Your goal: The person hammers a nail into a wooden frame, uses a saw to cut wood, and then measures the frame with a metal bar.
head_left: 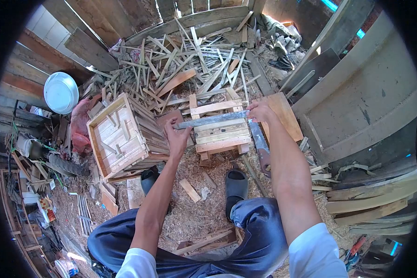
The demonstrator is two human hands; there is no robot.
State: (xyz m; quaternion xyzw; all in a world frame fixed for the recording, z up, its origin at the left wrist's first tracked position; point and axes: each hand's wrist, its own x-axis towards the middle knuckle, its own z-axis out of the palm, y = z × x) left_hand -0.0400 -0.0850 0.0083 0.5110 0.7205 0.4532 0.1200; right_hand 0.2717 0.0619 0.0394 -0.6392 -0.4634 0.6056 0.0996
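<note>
A narrow grey wooden slat (pixel 214 120) lies across the low slatted wooden bench (pixel 223 140) in front of me. My left hand (pixel 177 137) is closed on the slat's left end, thumb and fingers pinching it. At the other end, my right hand (pixel 260 112) grips the slat between its fingers, just past the bench's right side. A handsaw (pixel 261 144) leans at the bench's right, its blade up and its handle low, close by my right forearm. Left of the bench stands a wooden crate (pixel 120 132) on its side, with sticks inside it.
Behind the bench spreads a heap of loose wood strips (pixel 208 65). A flat board (pixel 282 116) and a large curved panel (pixel 356 88) stand on the right. A white basin (pixel 61 92) and red sack (pixel 81 123) are at left. Shavings and offcuts (pixel 190 190) cover the floor.
</note>
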